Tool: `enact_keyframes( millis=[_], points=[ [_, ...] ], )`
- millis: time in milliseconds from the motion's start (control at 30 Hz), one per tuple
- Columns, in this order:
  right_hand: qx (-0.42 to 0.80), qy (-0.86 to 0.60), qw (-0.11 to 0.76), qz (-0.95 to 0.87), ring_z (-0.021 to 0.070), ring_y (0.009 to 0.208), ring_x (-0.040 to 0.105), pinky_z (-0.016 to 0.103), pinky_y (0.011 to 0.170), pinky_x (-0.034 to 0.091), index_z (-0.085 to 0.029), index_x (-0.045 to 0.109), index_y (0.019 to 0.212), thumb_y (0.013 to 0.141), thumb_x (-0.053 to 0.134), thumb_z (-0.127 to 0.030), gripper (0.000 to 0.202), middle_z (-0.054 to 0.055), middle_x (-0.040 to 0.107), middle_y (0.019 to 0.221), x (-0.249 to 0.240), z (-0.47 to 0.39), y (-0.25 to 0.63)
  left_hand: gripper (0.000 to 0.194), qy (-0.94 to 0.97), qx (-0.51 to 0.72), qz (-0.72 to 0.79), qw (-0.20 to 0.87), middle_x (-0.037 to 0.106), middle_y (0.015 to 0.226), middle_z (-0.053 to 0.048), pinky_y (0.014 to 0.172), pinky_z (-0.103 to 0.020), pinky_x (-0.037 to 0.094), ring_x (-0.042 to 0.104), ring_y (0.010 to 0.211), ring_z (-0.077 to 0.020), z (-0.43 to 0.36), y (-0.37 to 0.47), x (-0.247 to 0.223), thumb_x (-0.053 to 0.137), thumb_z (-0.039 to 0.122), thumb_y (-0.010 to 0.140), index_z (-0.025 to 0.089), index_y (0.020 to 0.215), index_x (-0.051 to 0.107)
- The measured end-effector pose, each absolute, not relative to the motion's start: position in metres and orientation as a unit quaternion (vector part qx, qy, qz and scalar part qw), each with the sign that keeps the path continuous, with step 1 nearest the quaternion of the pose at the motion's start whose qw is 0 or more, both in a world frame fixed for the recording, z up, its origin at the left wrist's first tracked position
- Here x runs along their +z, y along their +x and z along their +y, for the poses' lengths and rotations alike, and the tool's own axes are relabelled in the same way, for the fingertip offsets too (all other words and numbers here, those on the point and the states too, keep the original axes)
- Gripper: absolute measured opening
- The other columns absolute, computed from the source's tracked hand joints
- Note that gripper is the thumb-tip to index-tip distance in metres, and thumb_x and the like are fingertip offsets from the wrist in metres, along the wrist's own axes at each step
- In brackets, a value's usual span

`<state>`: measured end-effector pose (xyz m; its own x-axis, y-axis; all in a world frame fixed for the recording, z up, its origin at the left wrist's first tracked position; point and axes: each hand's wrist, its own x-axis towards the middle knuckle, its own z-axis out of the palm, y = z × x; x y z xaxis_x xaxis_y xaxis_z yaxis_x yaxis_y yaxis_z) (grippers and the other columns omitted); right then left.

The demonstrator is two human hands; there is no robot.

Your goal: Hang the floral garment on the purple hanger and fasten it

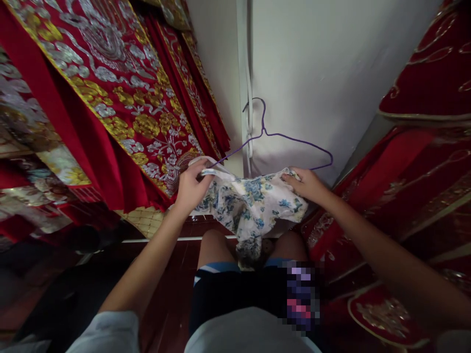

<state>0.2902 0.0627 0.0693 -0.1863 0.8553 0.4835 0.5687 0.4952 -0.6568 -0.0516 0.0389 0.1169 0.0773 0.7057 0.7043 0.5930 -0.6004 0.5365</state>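
Note:
A white garment with blue flowers (257,196) hangs between my two hands in the middle of the view. My left hand (196,181) is closed on its upper left edge, beside a white strap. On the other side my right hand (302,182) pinches the upper right edge. A purple hanger (285,136) stands upright behind the garment, hook at the top. Its left arm runs down to my left hand, and its right end shows above my right hand. The hanger's lower bar is mostly hidden by the cloth.
Red embroidered cloths hang at the left (121,93) and the right (415,166). A pale wall (305,73) with a white vertical cord is ahead. My legs and a dark red floor (171,304) are below; dark items lie at the lower left.

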Motion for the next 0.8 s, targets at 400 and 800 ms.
enact_keyframes(
  millis=[400,800],
  points=[
    [0.099,-0.505,0.472,-0.716,0.0171,0.059,0.056,0.028,0.061,0.044,-0.023,0.041,0.148,0.073,0.056,-0.015,0.076,-0.001,0.068,0.077,0.053,0.033,0.300,0.035,0.802,0.403,0.433,-0.085,0.068,0.103,-0.009,0.088,-0.035,0.048,0.063,0.094,-0.0227,0.085,-0.042,0.135,0.047,0.025,0.090,0.017,0.120,0.065],
    [0.240,-0.532,0.473,-0.660,0.0197,0.060,0.061,0.031,0.057,0.047,-0.020,0.073,0.075,0.069,0.073,-0.050,0.030,0.003,0.069,0.066,0.112,0.064,0.354,0.021,0.750,0.467,0.462,-0.081,0.066,0.093,-0.008,0.087,-0.034,0.047,0.060,0.089,-0.0207,0.068,-0.054,0.152,0.058,0.033,0.088,0.016,0.091,0.070]
  ],
)
